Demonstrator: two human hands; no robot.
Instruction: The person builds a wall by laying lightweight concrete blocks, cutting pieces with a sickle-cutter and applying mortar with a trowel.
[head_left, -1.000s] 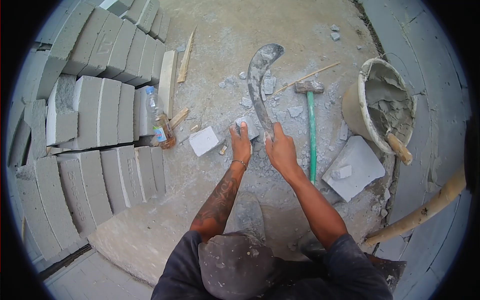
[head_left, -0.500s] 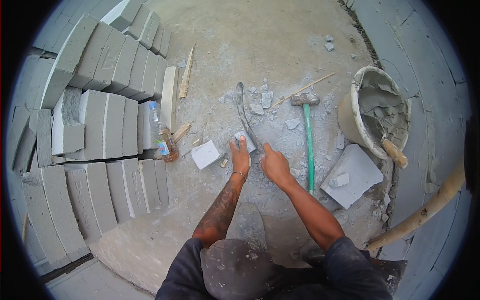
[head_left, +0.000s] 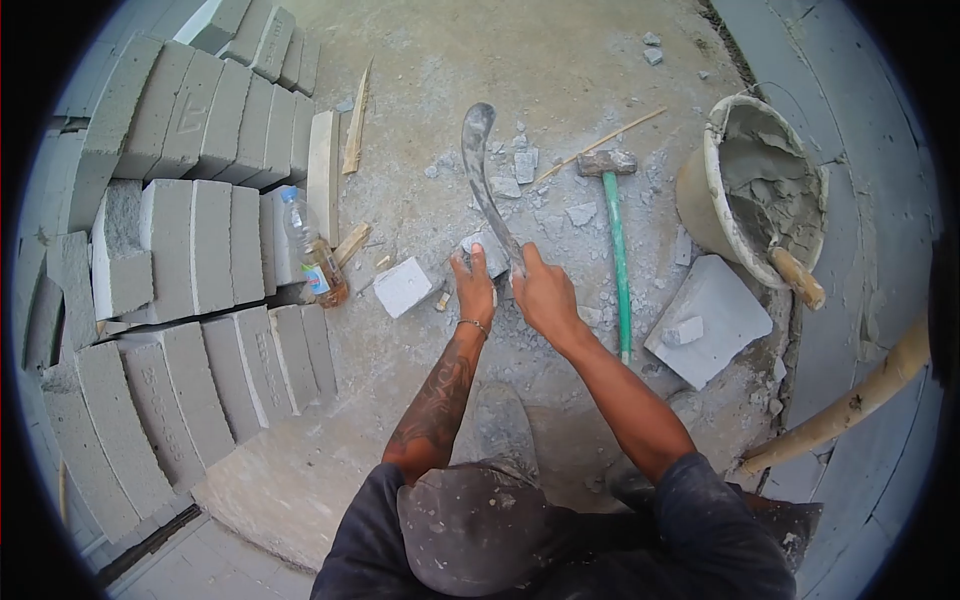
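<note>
In the head view my right hand is closed round the handle end of a machete with a long, curved, dust-smeared blade. The blade points away from me, its broad tip raised over the floor. My left hand grips a small broken piece of light concrete block from the near side, just left of the blade's base. Left of that hand lies another cut block piece, white face up. Grey chips and dust surround both hands.
A green-handled sledgehammer lies to the right. Beyond it stand a mortar bucket with a wooden-handled tool and a flat block slab. Stacked blocks fill the left, beside a plastic bottle. A wooden pole slants at right.
The machete blade has swung up, its tip now farther from me and higher. My right hand has shifted slightly forward with it. The left hand stays on the block piece.
</note>
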